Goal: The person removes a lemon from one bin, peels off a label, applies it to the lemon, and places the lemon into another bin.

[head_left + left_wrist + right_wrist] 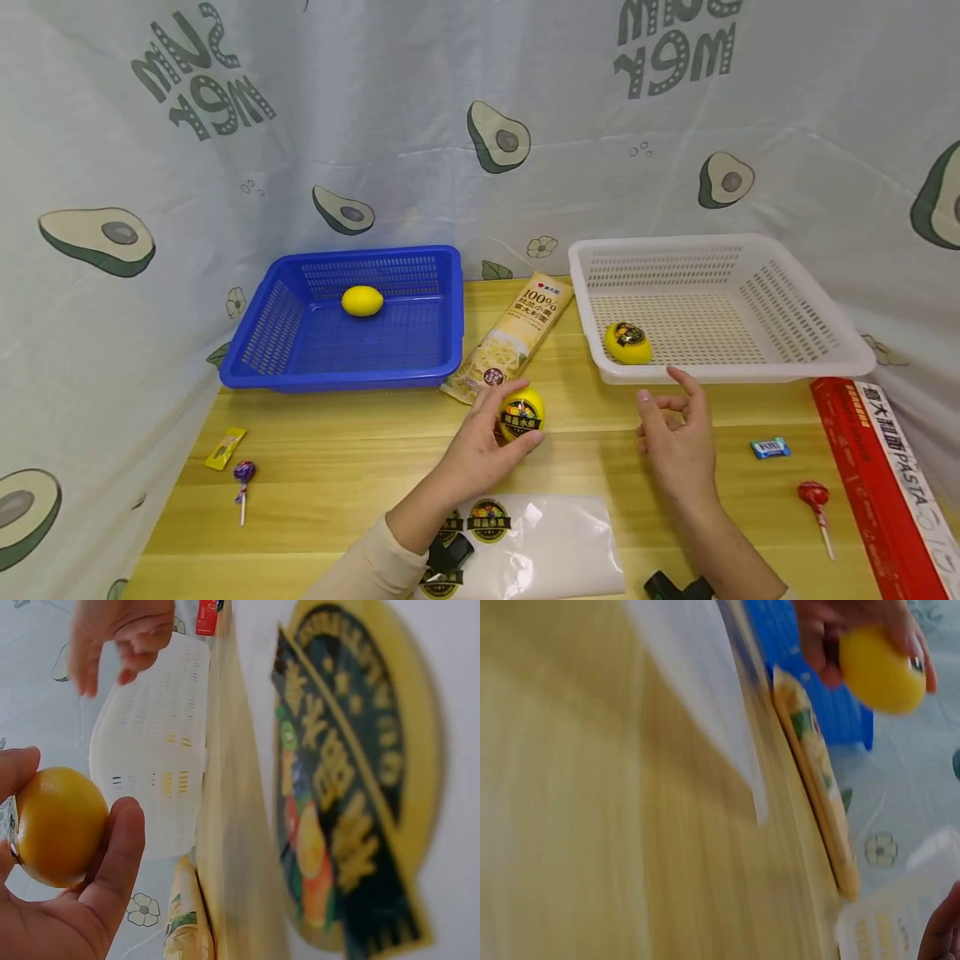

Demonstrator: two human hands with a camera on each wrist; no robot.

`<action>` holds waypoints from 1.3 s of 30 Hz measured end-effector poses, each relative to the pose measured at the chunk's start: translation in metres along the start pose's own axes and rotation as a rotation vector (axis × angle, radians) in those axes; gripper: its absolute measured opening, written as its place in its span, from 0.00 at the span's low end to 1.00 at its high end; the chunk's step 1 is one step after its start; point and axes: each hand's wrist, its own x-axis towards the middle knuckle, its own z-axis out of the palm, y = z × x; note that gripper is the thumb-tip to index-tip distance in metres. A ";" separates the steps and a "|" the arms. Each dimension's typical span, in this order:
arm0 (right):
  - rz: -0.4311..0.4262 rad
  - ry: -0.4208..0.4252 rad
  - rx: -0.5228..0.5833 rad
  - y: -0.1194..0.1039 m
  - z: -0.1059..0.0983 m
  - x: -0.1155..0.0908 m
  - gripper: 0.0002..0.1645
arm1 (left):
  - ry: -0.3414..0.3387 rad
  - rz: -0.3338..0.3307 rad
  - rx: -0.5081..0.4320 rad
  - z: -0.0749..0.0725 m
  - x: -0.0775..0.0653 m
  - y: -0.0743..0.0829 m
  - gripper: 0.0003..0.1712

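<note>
My left hand [471,457] grips a yellow lemon [522,403] above the table, fingers and thumb around its sides. A round black label faces up on that lemon; in the left wrist view the lemon [63,826] shows mostly its plain side. My right hand [681,446] holds nothing and hovers just before the white basket [738,371], its index finger extended and the others loosely bent. Inside that basket, at the near left corner, lies a labelled lemon [627,343]. An unlabelled lemon [362,301] lies in the blue basket [345,377].
Under my left forearm lies a sticker sheet [551,542] with several round labels. A pasta packet [517,333] lies between the baskets; a red pasta box [873,475] is at the right. Wrapped candies [225,448] and lollipops [813,493] lie at both sides.
</note>
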 end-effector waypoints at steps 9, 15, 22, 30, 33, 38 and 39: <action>0.104 0.184 0.000 0.008 -0.031 0.032 0.41 | -0.155 -0.030 -0.216 -0.004 0.000 0.000 0.35; 0.099 0.210 -0.012 0.011 -0.034 0.040 0.41 | -0.202 -0.047 -0.283 -0.004 0.002 0.002 0.36; 0.115 0.230 -0.002 0.012 -0.034 0.041 0.40 | -0.163 -0.031 -0.298 -0.008 0.022 0.022 0.37; 0.133 0.228 0.029 0.014 -0.036 0.044 0.41 | -0.250 0.081 -0.193 -0.013 0.082 0.061 0.43; 0.161 0.224 0.077 0.014 -0.037 0.045 0.39 | -0.235 0.108 -0.087 -0.010 0.112 0.072 0.43; 0.153 0.227 0.088 0.015 -0.036 0.045 0.38 | -0.195 0.127 0.096 -0.002 0.164 0.077 0.40; 0.145 0.228 0.069 0.015 -0.036 0.044 0.38 | -0.190 0.134 0.149 0.001 0.173 0.077 0.40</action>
